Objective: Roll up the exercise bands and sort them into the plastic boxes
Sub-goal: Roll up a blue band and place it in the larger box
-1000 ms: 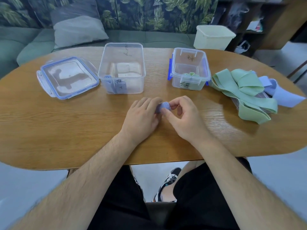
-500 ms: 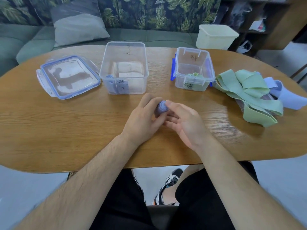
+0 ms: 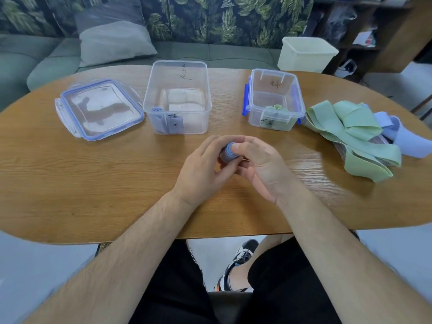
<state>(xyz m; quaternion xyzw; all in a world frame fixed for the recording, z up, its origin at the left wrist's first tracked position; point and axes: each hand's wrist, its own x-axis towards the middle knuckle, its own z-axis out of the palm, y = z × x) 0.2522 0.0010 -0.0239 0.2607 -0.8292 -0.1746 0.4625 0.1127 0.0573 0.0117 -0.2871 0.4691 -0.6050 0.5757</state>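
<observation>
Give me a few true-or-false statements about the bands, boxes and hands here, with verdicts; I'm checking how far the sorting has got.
1. The left hand and right hand together hold a rolled blue band. True.
2. The larger clear box holds green rolls. False: it holds a blue roll; the green rolls sit in the smaller clear box.
3. A blue-rimmed lid lies on the table to the left of the larger clear box. True.
4. The loose pile at the right is all green. False: loose blue bands lie with the loose green bands.
</observation>
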